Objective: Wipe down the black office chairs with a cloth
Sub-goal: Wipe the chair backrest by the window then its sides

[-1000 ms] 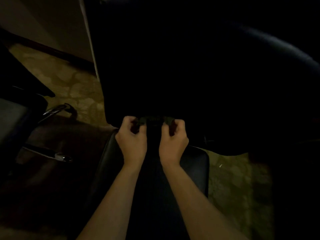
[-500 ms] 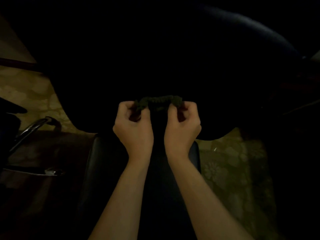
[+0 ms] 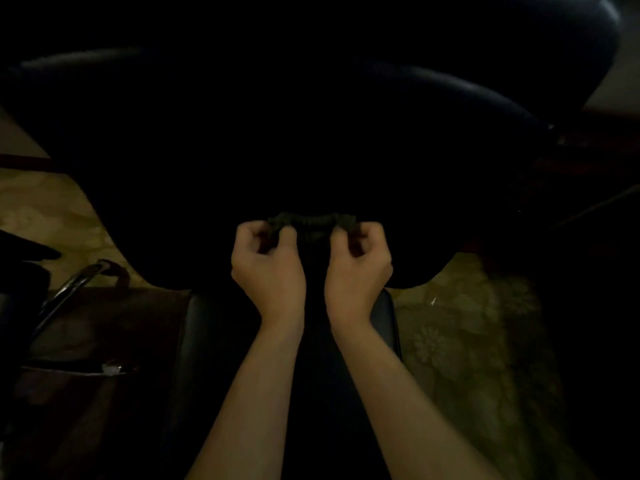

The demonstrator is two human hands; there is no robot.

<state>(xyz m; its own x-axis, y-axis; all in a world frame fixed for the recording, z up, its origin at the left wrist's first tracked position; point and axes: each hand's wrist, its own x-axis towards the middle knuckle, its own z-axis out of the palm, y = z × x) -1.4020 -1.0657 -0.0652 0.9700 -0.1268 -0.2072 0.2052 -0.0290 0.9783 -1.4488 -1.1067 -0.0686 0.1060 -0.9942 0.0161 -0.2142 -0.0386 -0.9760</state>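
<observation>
Gripping a dark cloth (image 3: 313,223) between both hands, left hand (image 3: 268,268) and right hand (image 3: 358,268) side by side, fingers curled in, thumb and fingertips pinching the bunched upper edge stretched between them. Hanging down between the wrists, the rest of the cloth, lost in shadow. Held right at the near edge of a black office chair (image 3: 311,133), the large dark cushion filling the upper part of the view, faint sheen along its right rim. Below the forearms, another black padded chair part (image 3: 207,341), running toward the bottom of the frame; hard to tell whether part of the same chair. At left, chrome chair legs (image 3: 69,289) of a second chair, over a patterned floor (image 3: 467,341). Very dim lighting, little detail in the black surfaces.
</observation>
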